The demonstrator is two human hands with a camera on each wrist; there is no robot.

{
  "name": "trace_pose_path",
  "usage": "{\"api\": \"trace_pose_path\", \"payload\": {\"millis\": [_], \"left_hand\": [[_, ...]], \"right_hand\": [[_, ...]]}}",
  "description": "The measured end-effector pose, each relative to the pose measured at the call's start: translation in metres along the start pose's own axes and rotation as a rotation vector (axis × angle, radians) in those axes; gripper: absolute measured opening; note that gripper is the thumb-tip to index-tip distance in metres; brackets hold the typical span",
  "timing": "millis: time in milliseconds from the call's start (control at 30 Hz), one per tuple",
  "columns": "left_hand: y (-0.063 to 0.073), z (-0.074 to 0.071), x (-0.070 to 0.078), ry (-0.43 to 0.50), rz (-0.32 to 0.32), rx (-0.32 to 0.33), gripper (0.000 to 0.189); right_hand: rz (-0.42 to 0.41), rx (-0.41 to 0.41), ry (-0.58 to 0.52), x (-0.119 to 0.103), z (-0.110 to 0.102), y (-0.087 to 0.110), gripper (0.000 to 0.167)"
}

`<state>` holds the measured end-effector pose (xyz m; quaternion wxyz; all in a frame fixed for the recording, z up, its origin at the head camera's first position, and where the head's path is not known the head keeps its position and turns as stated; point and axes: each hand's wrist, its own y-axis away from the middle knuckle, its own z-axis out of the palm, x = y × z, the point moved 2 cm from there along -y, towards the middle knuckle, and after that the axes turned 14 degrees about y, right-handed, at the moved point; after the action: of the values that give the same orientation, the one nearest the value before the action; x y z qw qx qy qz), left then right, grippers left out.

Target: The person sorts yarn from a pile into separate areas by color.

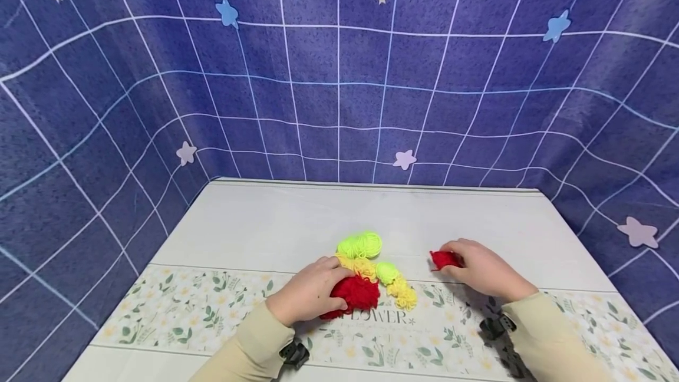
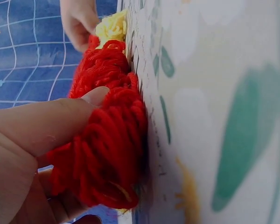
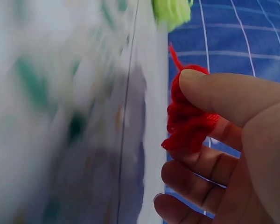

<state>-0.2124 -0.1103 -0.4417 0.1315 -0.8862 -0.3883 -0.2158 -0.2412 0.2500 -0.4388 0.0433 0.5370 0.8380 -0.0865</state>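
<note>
My left hand (image 1: 313, 289) grips a skein of red yarn (image 1: 361, 292) near the table's middle; in the left wrist view the thumb presses on the looped red strands (image 2: 116, 140). Off to the right, my right hand (image 1: 485, 267) pinches a smaller bundle of red yarn (image 1: 444, 260). The right wrist view shows this red bundle (image 3: 191, 109) between thumb and fingers, a loose end sticking out. Against the large red skein lie yellow yarn (image 1: 402, 293) and a small lime-green ball (image 1: 387, 272). Behind them is a lime-green skein (image 1: 361, 245).
The white table (image 1: 254, 217) carries a floral printed band (image 1: 201, 305) with lettering across its front part. A blue curtain (image 1: 318, 99) with white grid lines and stars hangs behind the table and at both sides. Each wrist wears a small black device (image 1: 293, 353).
</note>
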Motion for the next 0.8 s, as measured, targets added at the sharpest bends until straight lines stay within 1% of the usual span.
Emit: {"api": "trace_pose_path", "payload": {"millis": [133, 333, 567, 667, 800], "left_hand": [[0.0, 0.0, 0.001, 0.005, -0.006, -0.001, 0.051], [0.0, -0.001, 0.001, 0.005, -0.013, -0.001, 0.05], [0.0, -0.001, 0.001, 0.01, -0.014, -0.007, 0.051], [0.0, -0.001, -0.001, 0.012, -0.014, -0.006, 0.051], [0.001, -0.001, -0.001, 0.011, -0.013, -0.003, 0.052]], "right_hand": [[0.032, -0.02, 0.0, 0.017, -0.002, 0.016, 0.032], [0.059, -0.02, 0.023, 0.037, -0.004, 0.032, 0.034], [0.091, 0.0, 0.042, 0.054, -0.011, 0.045, 0.037], [0.102, 0.006, 0.042, 0.059, -0.013, 0.048, 0.041], [0.108, 0.021, 0.043, 0.065, -0.013, 0.051, 0.04]]}}
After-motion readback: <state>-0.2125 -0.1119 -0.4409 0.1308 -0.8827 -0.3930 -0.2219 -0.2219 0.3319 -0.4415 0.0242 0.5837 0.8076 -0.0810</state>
